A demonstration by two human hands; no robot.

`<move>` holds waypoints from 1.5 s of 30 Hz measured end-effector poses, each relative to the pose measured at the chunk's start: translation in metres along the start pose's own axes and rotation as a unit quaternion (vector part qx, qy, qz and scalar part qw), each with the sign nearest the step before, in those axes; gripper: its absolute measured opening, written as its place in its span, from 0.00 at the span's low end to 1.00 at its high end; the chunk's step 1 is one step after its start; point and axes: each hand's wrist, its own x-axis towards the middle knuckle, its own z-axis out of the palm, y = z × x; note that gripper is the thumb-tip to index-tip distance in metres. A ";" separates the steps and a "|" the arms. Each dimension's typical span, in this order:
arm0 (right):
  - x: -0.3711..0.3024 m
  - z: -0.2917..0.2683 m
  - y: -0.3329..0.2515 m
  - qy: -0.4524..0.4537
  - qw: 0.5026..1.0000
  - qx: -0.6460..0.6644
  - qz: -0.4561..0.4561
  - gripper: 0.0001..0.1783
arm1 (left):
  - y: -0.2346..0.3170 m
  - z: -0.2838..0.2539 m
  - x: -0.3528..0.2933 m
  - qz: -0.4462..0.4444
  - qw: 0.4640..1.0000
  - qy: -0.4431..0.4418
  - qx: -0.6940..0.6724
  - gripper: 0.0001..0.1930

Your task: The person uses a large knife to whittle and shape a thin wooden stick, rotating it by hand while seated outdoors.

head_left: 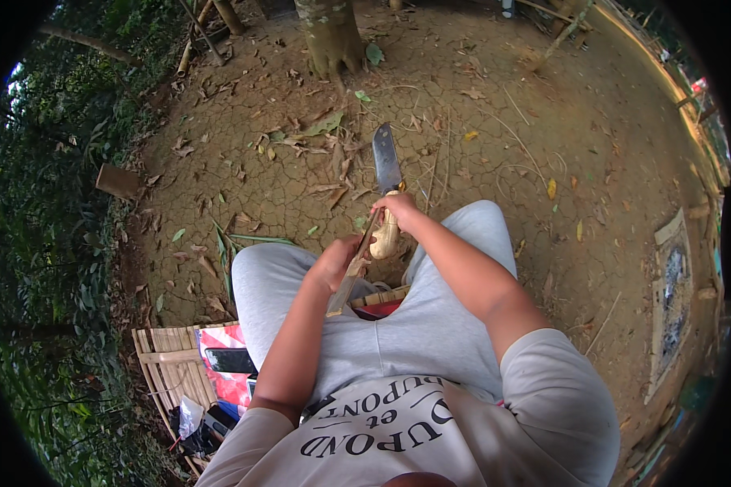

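Note:
A machete (387, 160) with a broad dark blade points away from me over the ground. Its thick, pale wooden handle (386, 242) hangs between my knees. My right hand (396, 210) is closed around it where blade and handle meet. In my left hand (340, 260) is a narrow, flat wooden strip (347, 290), held at a slant beside the handle. The strip's lower end reaches toward my lap, and its upper end comes up to the fingers of my right hand. Whether those fingers also grip the strip, I cannot tell.
I sit on a bamboo bench (161, 358); on its left side lie a dark phone (229, 360), a red-and-white cloth (217, 336) and a clear plastic bag (190, 418). Dry leaves litter the cracked earth. Ahead stands a tree trunk (330, 36); a wooden block (118, 181) lies near the greenery.

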 end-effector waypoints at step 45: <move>-0.028 0.000 -0.039 -0.092 0.961 -0.261 -0.026 0.14 | 0.031 -0.082 -0.034 -0.018 0.991 -0.042 -0.129 0.16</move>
